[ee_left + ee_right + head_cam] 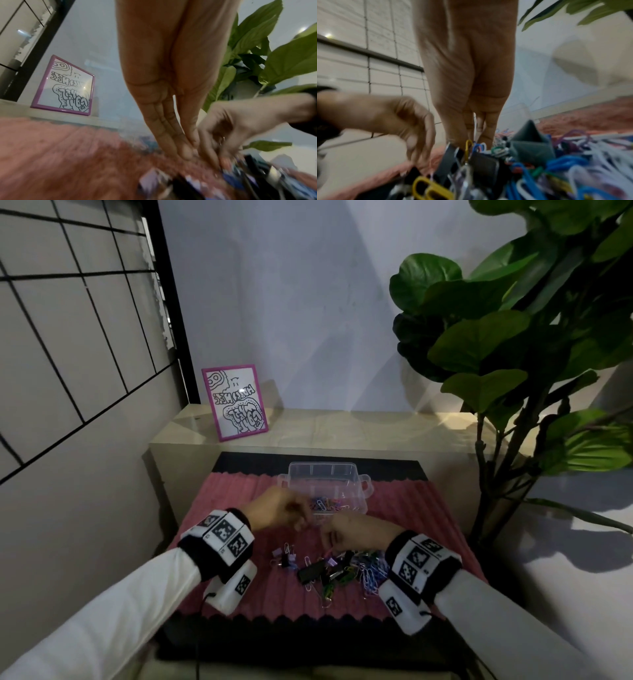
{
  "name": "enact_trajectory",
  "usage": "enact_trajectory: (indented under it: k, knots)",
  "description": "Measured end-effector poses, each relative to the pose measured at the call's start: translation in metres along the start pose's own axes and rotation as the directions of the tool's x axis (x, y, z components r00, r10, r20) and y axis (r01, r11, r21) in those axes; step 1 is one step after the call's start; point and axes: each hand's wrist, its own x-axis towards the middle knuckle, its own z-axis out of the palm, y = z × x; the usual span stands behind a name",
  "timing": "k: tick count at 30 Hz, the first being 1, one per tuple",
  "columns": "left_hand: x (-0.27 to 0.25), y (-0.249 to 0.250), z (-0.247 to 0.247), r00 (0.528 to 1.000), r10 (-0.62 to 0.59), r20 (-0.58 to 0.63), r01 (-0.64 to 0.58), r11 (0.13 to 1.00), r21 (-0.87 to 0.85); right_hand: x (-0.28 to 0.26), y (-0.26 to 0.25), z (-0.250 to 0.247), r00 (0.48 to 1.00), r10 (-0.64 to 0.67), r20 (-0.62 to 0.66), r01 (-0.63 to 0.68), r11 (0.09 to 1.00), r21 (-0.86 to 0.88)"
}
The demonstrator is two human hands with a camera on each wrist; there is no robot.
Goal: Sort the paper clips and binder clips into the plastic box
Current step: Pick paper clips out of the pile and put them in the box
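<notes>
The clear plastic box (356, 474) stands at the far side of the pink mat (239, 542) and holds several coloured paper clips (325, 505). A mixed pile of paper clips and black and purple binder clips (335, 571) lies nearer me. My right hand (334, 541) reaches down into the pile's far edge, its fingertips (485, 140) pinching among clips beside a yellow clip (468, 145). My left hand (301, 522) hovers just left of it, in front of the box. Its fingers (181, 150) and thumb are drawn together, and blur hides whether they hold anything.
A pink-framed drawing (236, 402) leans on the beige ledge (342, 426) behind the mat. A large leafy plant (513, 337) rises at the right. A tiled wall (68, 337) is on the left. Black foam (308, 628) borders the mat's near edge.
</notes>
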Motion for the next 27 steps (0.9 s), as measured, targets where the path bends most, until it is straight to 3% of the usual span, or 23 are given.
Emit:
enact_trajectory:
  k: [4, 8, 12, 17, 23, 27]
  knots:
    - [-0.004, -0.007, 0.024, 0.982, -0.071, 0.175, 0.056, 0.995, 0.086, -0.007, 0.007, -0.007, 0.991, 0.074, -0.111, -0.035, 0.948, 0.317]
    - [0.008, 0.001, 0.036, 0.979, -0.081, 0.186, 0.073, 0.996, 0.051, -0.019, 0.014, -0.018, 0.965, 0.104, -0.242, 0.064, 0.8, 0.597]
    - [0.019, 0.02, 0.049, 0.971, -0.033, 0.237, 0.026, 0.999, 0.033, -0.026, 0.024, -0.028, 0.939, 0.096, -0.33, 0.153, 0.743, 0.651]
    - [0.032, 0.028, 0.062, 0.964, -0.003, 0.267, -0.029, 0.993, 0.118, -0.03, 0.037, -0.03, 0.92, 0.151, -0.362, 0.151, 0.717, 0.681]
    - [0.031, 0.021, 0.056, 0.942, -0.012, 0.335, 0.013, 1.0, -0.002, -0.024, 0.043, -0.028, 0.88, 0.258, -0.399, 0.119, 0.694, 0.711]
    - [0.025, 0.011, 0.048, 0.949, -0.004, 0.315, 0.037, 0.994, -0.1, -0.005, 0.035, -0.037, 0.837, 0.341, -0.427, 0.12, 0.648, 0.752]
